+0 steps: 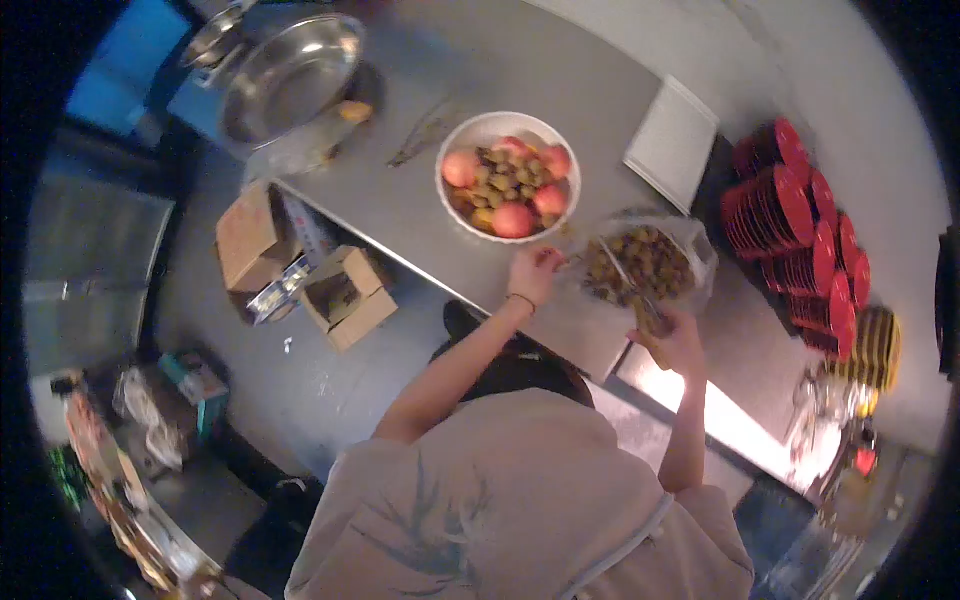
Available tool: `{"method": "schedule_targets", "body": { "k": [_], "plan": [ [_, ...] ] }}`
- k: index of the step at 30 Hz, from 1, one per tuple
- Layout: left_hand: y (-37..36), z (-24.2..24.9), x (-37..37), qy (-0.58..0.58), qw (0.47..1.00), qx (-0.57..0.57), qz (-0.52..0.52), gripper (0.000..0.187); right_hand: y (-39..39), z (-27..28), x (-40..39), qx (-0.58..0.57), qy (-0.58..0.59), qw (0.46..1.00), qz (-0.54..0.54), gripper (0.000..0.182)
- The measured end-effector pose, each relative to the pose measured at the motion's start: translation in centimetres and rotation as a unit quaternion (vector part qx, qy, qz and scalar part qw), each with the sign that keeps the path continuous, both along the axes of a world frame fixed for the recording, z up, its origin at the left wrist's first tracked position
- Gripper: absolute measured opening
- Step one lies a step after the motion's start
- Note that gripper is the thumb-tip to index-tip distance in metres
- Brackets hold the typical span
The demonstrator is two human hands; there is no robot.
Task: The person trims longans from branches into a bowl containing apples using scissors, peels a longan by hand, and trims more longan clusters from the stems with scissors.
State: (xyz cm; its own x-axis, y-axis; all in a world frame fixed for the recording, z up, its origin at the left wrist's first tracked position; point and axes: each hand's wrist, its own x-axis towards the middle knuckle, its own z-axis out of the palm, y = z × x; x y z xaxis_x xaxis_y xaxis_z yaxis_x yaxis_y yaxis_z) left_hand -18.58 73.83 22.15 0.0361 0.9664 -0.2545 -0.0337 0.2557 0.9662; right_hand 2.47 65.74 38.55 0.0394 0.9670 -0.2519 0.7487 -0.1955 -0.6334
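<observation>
My left hand (535, 275) has its fingers pinched together between the white bowl and the bag; what they hold, if anything, is too small to make out. A clear plastic bag (703, 265) of small round brown fruits (640, 262) lies open to its right. My right hand (678, 343) is closed around a tan, handle-like piece (650, 335) at the bag's near edge. From there a thin pale strip slants over the fruits. Just beyond my left hand stands the white bowl (447, 205), holding several pink-red round fruits (513, 220) around a heap of small brown ones (508, 176).
Stacks of red discs (770, 210) stand along the right side, near a white tray (672, 143). A large metal basin (290, 80) sits at the far left of the table (400, 215). Cardboard boxes (350, 300) are below the table's left edge.
</observation>
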Motion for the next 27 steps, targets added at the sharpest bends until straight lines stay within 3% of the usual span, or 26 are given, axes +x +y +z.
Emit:
{"method": "schedule_targets", "body": {
  "k": [4,16,27],
  "plan": [
    [0.5,-0.9,-0.2,-0.029,0.999,0.000,0.043,0.014,0.9,1.2,-1.9,-0.073,-0.079,0.994,0.002,0.047],
    [2.6,3.6,-2.8,0.098,0.990,0.067,0.072,0.015,7.1,1.2,-2.2,-0.040,-0.073,0.990,0.116,0.048],
    [2.9,3.9,-2.6,0.134,0.987,0.047,0.080,0.017,9.3,1.5,-2.4,-0.128,-0.073,0.980,0.130,0.051]
  ]
}}
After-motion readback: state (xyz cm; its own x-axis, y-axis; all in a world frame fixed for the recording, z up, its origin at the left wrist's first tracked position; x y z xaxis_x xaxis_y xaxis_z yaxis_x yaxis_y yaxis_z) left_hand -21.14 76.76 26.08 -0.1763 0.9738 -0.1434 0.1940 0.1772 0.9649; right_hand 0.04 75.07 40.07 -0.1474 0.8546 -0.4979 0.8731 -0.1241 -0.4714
